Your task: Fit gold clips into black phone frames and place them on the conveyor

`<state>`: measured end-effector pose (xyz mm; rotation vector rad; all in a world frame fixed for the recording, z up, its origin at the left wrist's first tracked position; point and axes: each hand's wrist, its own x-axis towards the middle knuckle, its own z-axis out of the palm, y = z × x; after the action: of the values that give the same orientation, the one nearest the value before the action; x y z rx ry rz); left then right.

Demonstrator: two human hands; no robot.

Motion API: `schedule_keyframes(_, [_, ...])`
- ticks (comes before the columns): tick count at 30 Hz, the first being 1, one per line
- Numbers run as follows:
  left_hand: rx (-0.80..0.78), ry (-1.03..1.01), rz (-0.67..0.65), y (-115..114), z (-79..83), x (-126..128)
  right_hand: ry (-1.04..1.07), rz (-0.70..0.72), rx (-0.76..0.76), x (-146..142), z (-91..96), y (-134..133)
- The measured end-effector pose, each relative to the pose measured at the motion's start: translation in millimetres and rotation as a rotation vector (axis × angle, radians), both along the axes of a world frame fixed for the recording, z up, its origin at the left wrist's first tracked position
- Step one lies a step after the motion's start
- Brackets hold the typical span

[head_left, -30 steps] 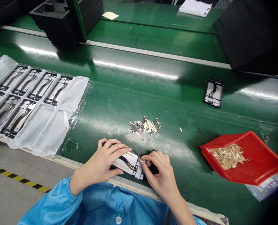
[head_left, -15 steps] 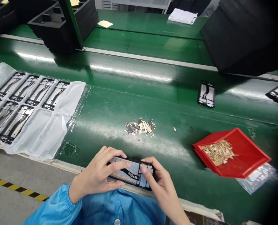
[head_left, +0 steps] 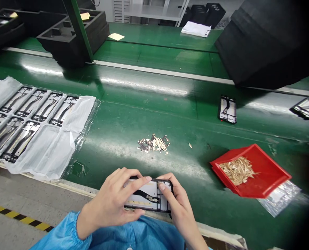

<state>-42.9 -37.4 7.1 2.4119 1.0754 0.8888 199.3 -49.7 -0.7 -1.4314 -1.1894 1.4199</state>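
Observation:
Between my two hands, at the bench's near edge, is a phone frame (head_left: 144,195) with a pale inside, a black ribbon cable and a dark rim. My left hand (head_left: 116,198) grips its left part, with the index finger stretched along the upper edge and the thumb at the lower edge. My right hand (head_left: 179,199) is closed around the right end, its thumb pressing on the inner face near the top. Ahead lies a loose pile of small black and gold strips (head_left: 155,143).
A red bin (head_left: 269,173) of gold strips (head_left: 239,170) stands at right, partly on a clear plastic bag (head_left: 281,198). At left, a lined tray (head_left: 47,149) holds several phone frames (head_left: 22,140). Another phone frame (head_left: 227,109) lies further back. Black boxes (head_left: 71,38) stand behind.
My left index finger has shifted from over the phone's inside towards its upper edge. My right hand keeps its hold. The view has tilted up slightly.

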Motion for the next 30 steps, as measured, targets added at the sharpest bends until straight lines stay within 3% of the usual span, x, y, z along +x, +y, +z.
schedule_keyframes(4, [-0.018, -0.023, 0.018, 0, 2.6, 5, -0.015, 0.066, 0.074, 13, -1.2, 4])
schedule_keyframes(11, [-0.052, 0.092, -0.062, 8, 6.4, -2, -0.431, 0.170, 0.749, 27, 6.0, 17])
schedule_keyframes(15, [-0.090, 0.051, -0.072, 9, 10.7, -2, -0.528, 0.207, 0.914, 24, 16.9, 24])
schedule_keyframes(18, [-0.098, -0.024, -0.011, 9, 7.7, 2, -0.571, 0.250, 0.998, 25, 17.5, 26])
schedule_keyframes(22, [-0.063, -0.207, 0.129, 12, -4.0, 13, -0.482, 0.289, 1.016, 28, 6.2, 26])
schedule_keyframes(27, [0.077, -0.321, 0.253, 11, -16.4, 20, -0.371, 0.329, 0.879, 28, 1.5, 23])
schedule_keyframes(30, [0.144, -0.359, 0.320, 6, -22.5, 22, -0.339, 0.283, 0.808, 23, 3.2, 19])
